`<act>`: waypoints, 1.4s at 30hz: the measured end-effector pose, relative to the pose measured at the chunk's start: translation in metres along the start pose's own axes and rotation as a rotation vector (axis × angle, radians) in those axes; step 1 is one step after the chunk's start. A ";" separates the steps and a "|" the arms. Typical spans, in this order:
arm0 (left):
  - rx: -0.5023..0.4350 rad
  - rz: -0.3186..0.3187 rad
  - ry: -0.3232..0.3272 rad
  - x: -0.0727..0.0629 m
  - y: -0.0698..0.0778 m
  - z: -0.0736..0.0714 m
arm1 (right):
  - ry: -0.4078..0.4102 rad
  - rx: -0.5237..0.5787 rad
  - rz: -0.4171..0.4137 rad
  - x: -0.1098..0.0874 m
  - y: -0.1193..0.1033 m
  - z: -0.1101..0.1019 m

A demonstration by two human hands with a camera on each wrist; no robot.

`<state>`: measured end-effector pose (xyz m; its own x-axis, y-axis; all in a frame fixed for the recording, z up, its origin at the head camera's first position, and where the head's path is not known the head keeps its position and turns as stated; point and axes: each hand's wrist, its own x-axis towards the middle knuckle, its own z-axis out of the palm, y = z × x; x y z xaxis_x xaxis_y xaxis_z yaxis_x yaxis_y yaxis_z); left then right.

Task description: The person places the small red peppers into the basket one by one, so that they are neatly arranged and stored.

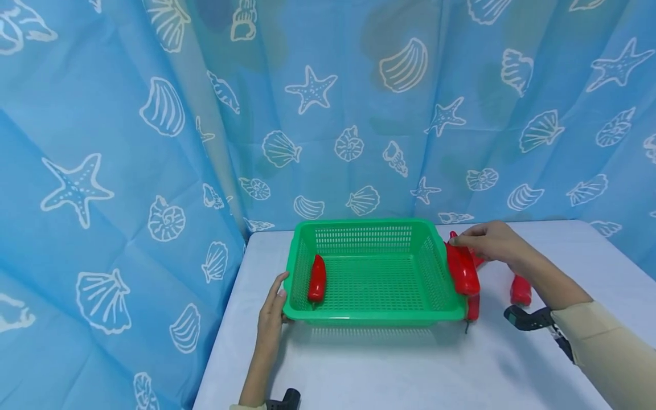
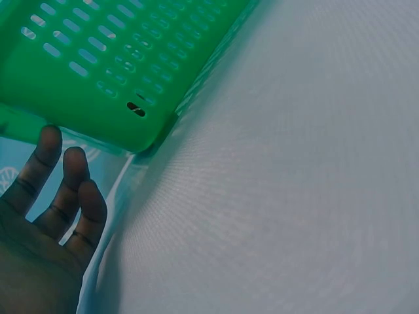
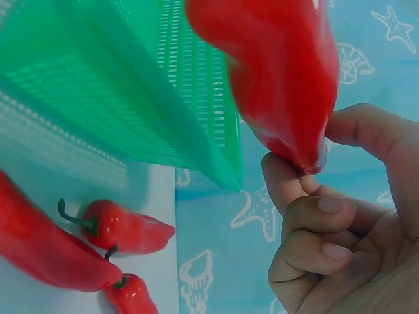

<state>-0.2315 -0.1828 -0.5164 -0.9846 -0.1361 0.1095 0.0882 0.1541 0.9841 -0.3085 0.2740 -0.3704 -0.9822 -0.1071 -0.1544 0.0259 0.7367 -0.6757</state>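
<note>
A red pepper (image 1: 463,272) hangs from my right hand (image 1: 489,242), whose thumb and fingertips pinch one end of it. It is tilted beside the right rim of the green plastic basket (image 1: 359,315). The right wrist view shows the pinched tip of this pepper (image 3: 281,78) close up. Inside the basket, near its left wall, lies another red pepper (image 1: 318,279). My left hand (image 1: 271,310) touches the basket's left side near the front corner. In the left wrist view its fingers (image 2: 77,171) are fairly straight against the basket edge.
Several red peppers lie on the white table right of the basket; one pepper (image 1: 521,290) is beside the right forearm, another pepper (image 1: 473,307) by the basket's front right corner. A blue shell-print curtain (image 1: 348,114) stands behind and along the left.
</note>
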 end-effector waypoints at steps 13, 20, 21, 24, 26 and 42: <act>-0.010 -0.003 0.001 -0.009 0.028 0.002 | -0.035 0.022 -0.033 0.007 -0.020 0.010; -0.010 0.022 -0.011 -0.004 0.035 0.006 | -0.010 0.013 -0.079 0.013 -0.031 0.008; -0.005 0.020 -0.008 -0.005 0.036 0.005 | -0.012 0.017 -0.083 0.014 -0.031 0.010; 0.008 0.001 -0.001 -0.011 0.038 0.003 | -0.022 0.026 -0.083 0.015 -0.034 0.018; 0.009 -0.008 0.005 -0.013 0.039 0.001 | -0.024 0.031 -0.078 0.015 -0.035 0.022; 0.027 -0.016 0.012 0.001 0.006 0.000 | -0.045 0.013 -0.062 0.030 -0.051 0.042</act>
<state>-0.2316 -0.1820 -0.5108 -0.9840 -0.1504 0.0953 0.0678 0.1783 0.9816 -0.3313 0.2050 -0.3704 -0.9726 -0.1827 -0.1439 -0.0324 0.7191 -0.6941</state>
